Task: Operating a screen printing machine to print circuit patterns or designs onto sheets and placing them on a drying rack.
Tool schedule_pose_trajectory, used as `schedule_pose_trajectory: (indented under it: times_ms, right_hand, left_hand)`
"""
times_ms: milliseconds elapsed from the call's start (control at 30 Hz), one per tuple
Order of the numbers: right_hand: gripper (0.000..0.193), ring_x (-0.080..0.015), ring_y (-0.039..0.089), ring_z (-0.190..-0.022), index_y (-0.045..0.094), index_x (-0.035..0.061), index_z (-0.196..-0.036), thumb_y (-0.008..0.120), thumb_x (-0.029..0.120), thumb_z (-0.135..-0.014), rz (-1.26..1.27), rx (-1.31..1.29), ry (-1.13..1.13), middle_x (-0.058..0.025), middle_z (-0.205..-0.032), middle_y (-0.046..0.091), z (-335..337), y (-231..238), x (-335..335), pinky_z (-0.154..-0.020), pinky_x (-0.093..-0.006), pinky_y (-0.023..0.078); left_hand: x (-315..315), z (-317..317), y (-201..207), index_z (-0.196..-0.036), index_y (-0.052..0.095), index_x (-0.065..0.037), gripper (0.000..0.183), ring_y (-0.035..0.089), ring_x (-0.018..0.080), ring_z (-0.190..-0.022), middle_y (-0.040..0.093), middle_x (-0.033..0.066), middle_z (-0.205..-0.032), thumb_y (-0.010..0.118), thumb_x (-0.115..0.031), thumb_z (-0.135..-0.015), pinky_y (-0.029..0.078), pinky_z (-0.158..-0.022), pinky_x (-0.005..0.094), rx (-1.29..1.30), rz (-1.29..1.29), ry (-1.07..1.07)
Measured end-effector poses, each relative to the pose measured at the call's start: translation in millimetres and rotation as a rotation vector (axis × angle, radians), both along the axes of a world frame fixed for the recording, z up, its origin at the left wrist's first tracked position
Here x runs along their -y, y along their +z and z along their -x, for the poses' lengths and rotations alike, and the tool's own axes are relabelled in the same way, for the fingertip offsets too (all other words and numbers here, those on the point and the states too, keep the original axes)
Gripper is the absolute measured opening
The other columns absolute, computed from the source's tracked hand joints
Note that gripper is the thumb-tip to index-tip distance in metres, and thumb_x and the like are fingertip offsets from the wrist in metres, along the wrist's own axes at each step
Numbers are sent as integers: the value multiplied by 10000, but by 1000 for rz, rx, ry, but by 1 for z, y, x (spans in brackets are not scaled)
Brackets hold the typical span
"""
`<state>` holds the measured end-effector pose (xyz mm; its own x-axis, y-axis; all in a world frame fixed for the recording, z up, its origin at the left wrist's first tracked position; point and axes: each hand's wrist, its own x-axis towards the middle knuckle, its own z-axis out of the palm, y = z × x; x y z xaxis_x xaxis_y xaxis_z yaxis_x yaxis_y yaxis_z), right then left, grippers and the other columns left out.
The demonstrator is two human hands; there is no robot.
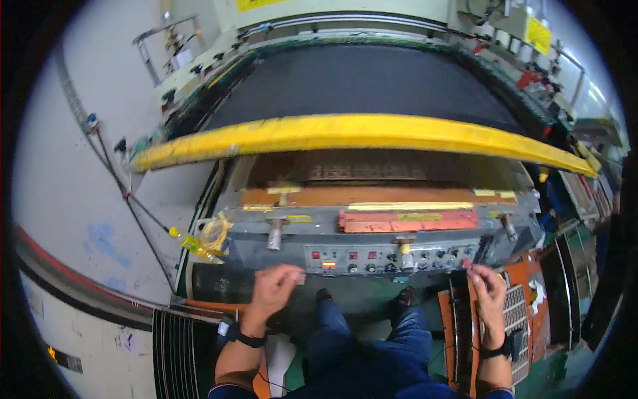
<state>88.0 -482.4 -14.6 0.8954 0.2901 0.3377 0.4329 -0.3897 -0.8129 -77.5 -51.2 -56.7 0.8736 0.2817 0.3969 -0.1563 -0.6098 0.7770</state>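
Observation:
My left hand (271, 287) is closed in a pinch in front of the left end of the control panel (342, 255). A small pale spot shows at its fingertips, too blurred to name. My right hand (490, 292) is at the panel's right end, fingers loosely bent and apart, holding nothing that I can see. Its fingertips are at a red button (466, 264); whether they touch it I cannot tell. The panel carries several knobs, red switches and a lit display. Above it is the front of a large screen-printing machine, with a yellow bar (345, 132) across a dark framed screen (372, 76).
A red-orange strip (409, 221) lies on the machine's front ledge. A bottle of yellow liquid (194, 245) and a tape roll (214, 231) are at its left corner. Racks flank me; a printed sheet (516, 309) lies beyond my right hand. My feet are under the panel.

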Motion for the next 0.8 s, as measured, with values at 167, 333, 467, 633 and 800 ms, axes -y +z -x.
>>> schedule_pose_trajectory:
  times_ms: [167, 333, 467, 633, 800]
  right_hand:
    - [142, -109, 559, -812, 634, -30, -952, 533, 68, -964, -258, 368, -125, -41, -876, 619, -58, 40, -6, -757, -239, 443]
    - [156, -111, 526, -676, 602, -33, -810, 598, 84, -912, -258, 586, -192, -58, -732, 575, -125, 63, -29, -608, -252, 405]
    - [326, -87, 366, -524, 516, -5, -636, 629, 137, -906, -267, 366, -201, -46, -531, 414, -160, 52, -56, -468, -313, 305]
    - [336, -268, 487, -473, 518, 20, -597, 671, 180, -851, -100, 472, -211, -136, -543, 494, -163, 31, -48, -463, -368, 365]
    - [289, -284, 537, -491, 533, 43, -610, 694, 176, -810, -79, 577, -219, -123, -565, 520, -167, 25, -44, -463, -382, 399]
  left_hand:
    - [-37, -25, 53, -876, 628, 14, 276, 610, 163, -701, 639, 93, -755, 496, -205, -981, 490, -675, 295, 402, 30, 326]
    - [-70, -81, 102, -849, 610, -11, 315, 495, 82, -614, 565, 18, -685, 482, -253, -1004, 385, -567, 229, 688, 226, 446]
    - [-83, -120, 103, -854, 647, -47, 306, 448, 40, -544, 543, -18, -632, 510, -281, -997, 326, -488, 187, 375, 367, 424]
    - [-94, -126, 82, -833, 663, -79, 329, 439, 36, -525, 523, -45, -613, 525, -343, -972, 305, -467, 199, 348, 579, 481]
    - [-96, -127, 74, -911, 657, -72, 331, 412, 24, -544, 516, -55, -648, 521, -365, -983, 272, -475, 187, 323, 470, 499]
